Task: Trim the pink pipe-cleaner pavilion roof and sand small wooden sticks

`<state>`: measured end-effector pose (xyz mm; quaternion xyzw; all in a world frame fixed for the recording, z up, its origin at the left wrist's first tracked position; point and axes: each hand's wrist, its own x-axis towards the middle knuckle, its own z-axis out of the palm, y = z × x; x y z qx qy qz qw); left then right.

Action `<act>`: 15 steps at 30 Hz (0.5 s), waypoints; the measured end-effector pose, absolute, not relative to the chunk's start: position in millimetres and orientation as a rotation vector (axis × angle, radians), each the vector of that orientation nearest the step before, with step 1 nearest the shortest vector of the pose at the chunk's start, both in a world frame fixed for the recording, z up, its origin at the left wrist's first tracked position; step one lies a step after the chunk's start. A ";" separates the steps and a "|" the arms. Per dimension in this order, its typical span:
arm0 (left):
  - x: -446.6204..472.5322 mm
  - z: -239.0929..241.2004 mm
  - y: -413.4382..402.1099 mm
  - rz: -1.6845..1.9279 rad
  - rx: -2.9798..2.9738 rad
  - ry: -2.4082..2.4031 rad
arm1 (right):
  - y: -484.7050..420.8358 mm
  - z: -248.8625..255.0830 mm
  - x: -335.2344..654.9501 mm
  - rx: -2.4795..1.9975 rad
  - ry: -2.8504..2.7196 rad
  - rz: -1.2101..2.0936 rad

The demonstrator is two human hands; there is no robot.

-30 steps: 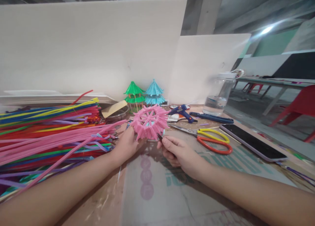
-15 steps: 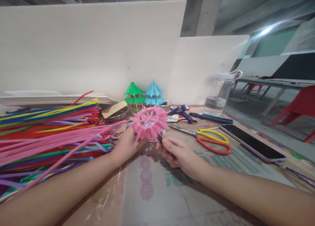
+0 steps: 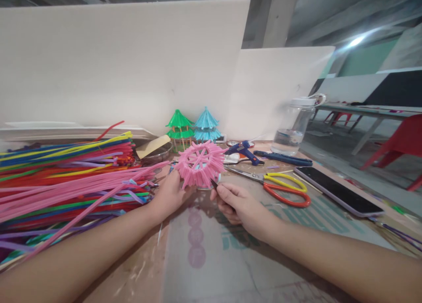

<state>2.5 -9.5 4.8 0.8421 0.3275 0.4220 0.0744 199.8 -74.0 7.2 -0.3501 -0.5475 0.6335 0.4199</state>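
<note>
A pink pipe-cleaner wheel, round with spokes and a fringed rim, stands tilted on the table in front of me. My left hand grips its lower left edge with closed fingers. My right hand is closed in a pinch at the wheel's lower right; a small dark tip sticks out of the fingers toward the fringe. I cannot make out what that tool is.
A big pile of coloured pipe cleaners fills the left. Green and blue pagoda models stand behind. To the right lie scissors, a blue glue gun, a phone and a water bottle.
</note>
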 end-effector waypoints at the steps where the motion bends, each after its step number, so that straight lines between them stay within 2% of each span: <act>1: 2.5 4.9 -9.7 1.263 2.526 0.986 | -73.8 7.1 199.8 -0.878 -1.370 1.590; 15: 3.0 5.2 -10.5 1.262 2.508 1.013 | -73.5 6.1 201.3 -0.862 -1.345 1.615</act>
